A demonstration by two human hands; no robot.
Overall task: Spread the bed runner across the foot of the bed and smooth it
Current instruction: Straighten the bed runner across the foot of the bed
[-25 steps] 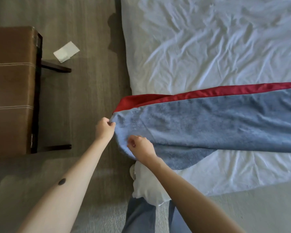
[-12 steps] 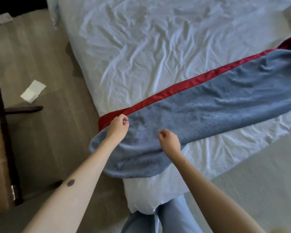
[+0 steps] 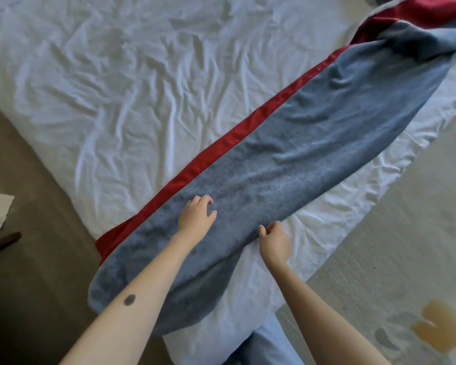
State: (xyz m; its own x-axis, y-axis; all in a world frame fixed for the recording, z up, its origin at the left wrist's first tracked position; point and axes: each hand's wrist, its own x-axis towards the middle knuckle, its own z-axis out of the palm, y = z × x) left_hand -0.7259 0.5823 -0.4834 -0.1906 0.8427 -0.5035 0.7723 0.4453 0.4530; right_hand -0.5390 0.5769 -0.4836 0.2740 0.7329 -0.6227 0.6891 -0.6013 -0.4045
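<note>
— Lying where, that bed runner (image 3: 287, 164)?
— Diagonally over the white sheet (image 3: 142, 88). Left hand (image 3: 195, 218) rests on it, fingers loosely spread; right hand (image 3: 274, 239) pinches its near edge.

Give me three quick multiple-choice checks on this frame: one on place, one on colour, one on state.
1. Where is the left hand?
A. on the runner's blue face
B. on the floor
C. on the bare sheet

2. What colour is the runner's far edge band?
A. green
B. red
C. yellow

3. How does the runner's far end lie?
A. flat and smooth
B. rolled into a tube
C. bunched and folded

Answers: 1 A, the hand lies over blue cloth. 2 B, a red strip borders the sheet side. 3 C, folds pile up at top right.
</note>
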